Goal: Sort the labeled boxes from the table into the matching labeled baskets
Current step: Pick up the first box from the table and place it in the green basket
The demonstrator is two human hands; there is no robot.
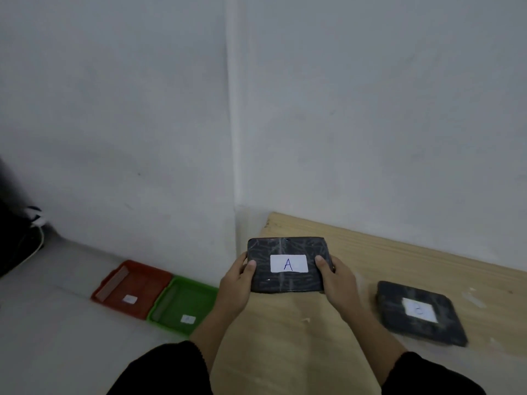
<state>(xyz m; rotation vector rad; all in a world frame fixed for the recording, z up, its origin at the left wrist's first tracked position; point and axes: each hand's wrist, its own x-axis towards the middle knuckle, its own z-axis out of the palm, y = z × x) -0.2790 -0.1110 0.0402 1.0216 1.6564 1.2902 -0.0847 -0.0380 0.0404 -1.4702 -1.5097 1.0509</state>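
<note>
A flat black box point(288, 282) with a white label reading "A" is held up over the left end of the wooden table point(285, 337). My left hand point(236, 283) grips its left edge and my right hand point(336, 280) grips its right edge, thumbs on top. A second black box point(422, 330) with a blurred white label lies flat on the table to the right. On the floor to the left sit a red basket point(114, 283) and a green basket point(205, 295), side by side against the wall, each with a small white label that I cannot read.
White walls meet in a corner just behind the table's left end. Dark objects and a white cable point(40, 240) lie on the floor at the far left. The grey floor point(57, 337) stretches in front of the baskets.
</note>
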